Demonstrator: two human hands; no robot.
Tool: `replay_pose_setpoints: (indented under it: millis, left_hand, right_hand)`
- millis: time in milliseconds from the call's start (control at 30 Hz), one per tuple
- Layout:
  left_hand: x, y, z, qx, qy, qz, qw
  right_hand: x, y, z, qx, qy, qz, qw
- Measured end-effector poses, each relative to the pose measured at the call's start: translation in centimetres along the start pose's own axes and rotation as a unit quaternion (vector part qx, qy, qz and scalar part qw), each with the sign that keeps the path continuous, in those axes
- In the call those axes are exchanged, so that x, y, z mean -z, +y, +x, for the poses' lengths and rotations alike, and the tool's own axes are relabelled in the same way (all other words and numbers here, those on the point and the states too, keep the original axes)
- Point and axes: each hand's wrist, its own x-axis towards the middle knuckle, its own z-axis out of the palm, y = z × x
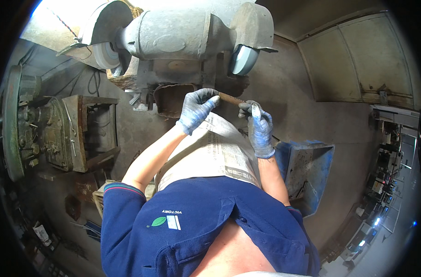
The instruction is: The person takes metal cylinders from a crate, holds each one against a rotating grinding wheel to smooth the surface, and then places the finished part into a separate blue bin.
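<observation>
Both hands wear grey-blue work gloves. A short, narrow brown bar spans the gap between them, with small dark marks along its edge. My left hand is closed on the bar's left end, thumb against the fingers. At the other end, the fingers of my right hand pinch the bar's tip. The bar's two ends are hidden by the gloves. Just beyond the hands stands a grey bench grinder, its left wheel and right wheel partly under guards. The bar is apart from both wheels.
Newspaper sheets cover my lap. A blue bin with a few dark pieces stands at my right. To the left is a green-grey machine with a metal frame. A brown opening sits below the grinder; a large cabinet stands far right.
</observation>
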Motion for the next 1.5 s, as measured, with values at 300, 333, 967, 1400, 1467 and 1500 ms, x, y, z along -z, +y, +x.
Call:
replay_pose_setpoints:
  millis: [300,333,967,1400,1467,1500]
  left_hand:
    - [-2.0,-3.9,4.0,0.020,0.061,-0.069,0.996]
    - [-2.0,-4.2,4.6,0.029,0.060,-0.080,0.995]
    - [-5.8,-7.1,8.4,0.037,0.126,-0.178,0.975]
    - [-0.9,-6.5,8.5,0.050,0.171,-0.136,0.975]
    - [-0.7,-6.7,8.5,0.033,0.175,-0.116,0.977]
    - [-0.8,-6.8,8.5,0.035,0.178,-0.109,0.977]
  right_hand:
    - [3.2,2.8,3.1,0.093,-0.024,-0.164,0.982]
    - [3.3,3.0,3.7,0.077,-0.022,-0.130,0.988]
    - [6.4,3.7,8.6,0.034,0.024,-0.103,0.994]
    - [2.5,5.9,9.5,0.022,-0.019,-0.046,0.999]
    - [2.6,5.8,9.6,0.009,-0.034,-0.038,0.999]
    - [2.8,5.6,9.5,-0.001,-0.046,-0.041,0.998]
